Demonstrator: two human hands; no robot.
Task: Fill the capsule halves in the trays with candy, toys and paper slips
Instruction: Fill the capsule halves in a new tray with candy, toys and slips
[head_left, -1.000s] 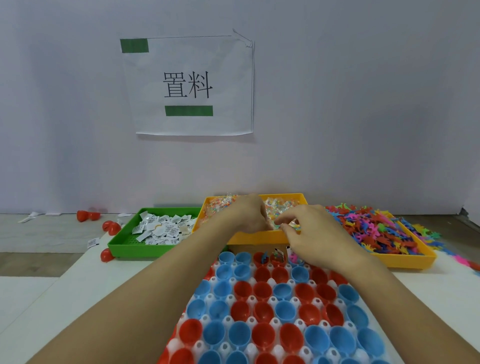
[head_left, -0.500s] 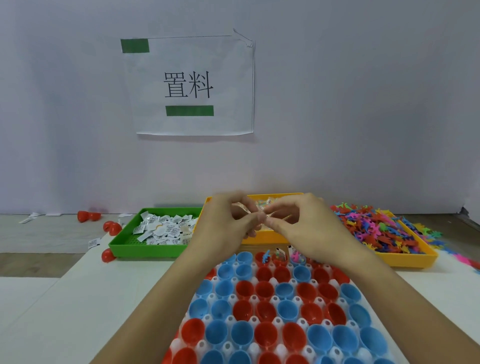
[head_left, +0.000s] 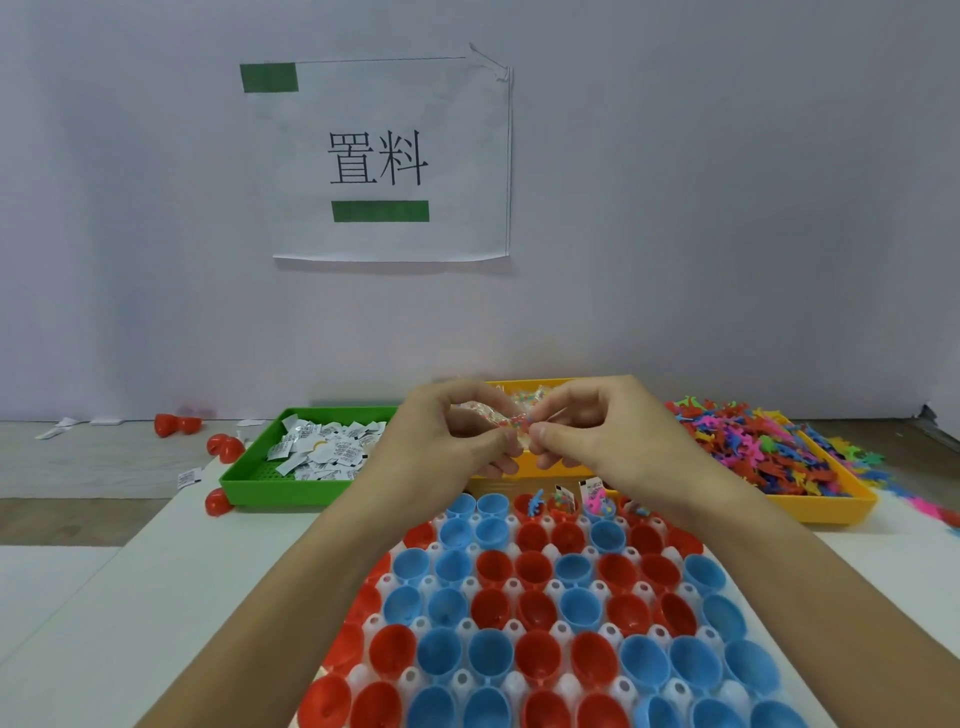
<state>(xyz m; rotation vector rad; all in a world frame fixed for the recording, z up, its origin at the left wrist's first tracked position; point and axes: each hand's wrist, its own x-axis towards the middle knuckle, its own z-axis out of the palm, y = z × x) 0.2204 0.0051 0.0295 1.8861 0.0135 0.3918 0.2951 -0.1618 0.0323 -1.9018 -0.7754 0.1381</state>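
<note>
Both hands are raised together over the far edge of the tabletop, pinching one small clear candy packet (head_left: 511, 423) between them. The left hand (head_left: 441, 431) has its fingers curled, thumb and forefinger closed on the packet's left end; the right hand (head_left: 608, 431) is curled the same way, thumb and fingertips nipping the right end. Coloured beads of candy show through the wrapper between the two grips. Just behind the hands sits a yellow candy tray (head_left: 524, 464), mostly hidden by them. Below the hands, toward the near edge of the tabletop, a white holder (head_left: 511, 587) carries rows of red and blue capsule halves (head_left: 535, 608), open side up. In its far row a few halves already hold a toy, candy and an upright paper slip (head_left: 589, 487); the halves nearer the camera look empty. At the far left of the tabletop a green tray (head_left: 270, 491) holds a heap of folded white paper slips (head_left: 322, 449). At the far right an orange-yellow tray (head_left: 831, 506) is piled with small bright plastic toys (head_left: 748, 441), some spilling past its right rim. Loose red capsule pieces (head_left: 224, 448) lie left of the green tray. On the wall behind hangs a white paper sign (head_left: 384, 156) with two black characters and green tape strips.
</note>
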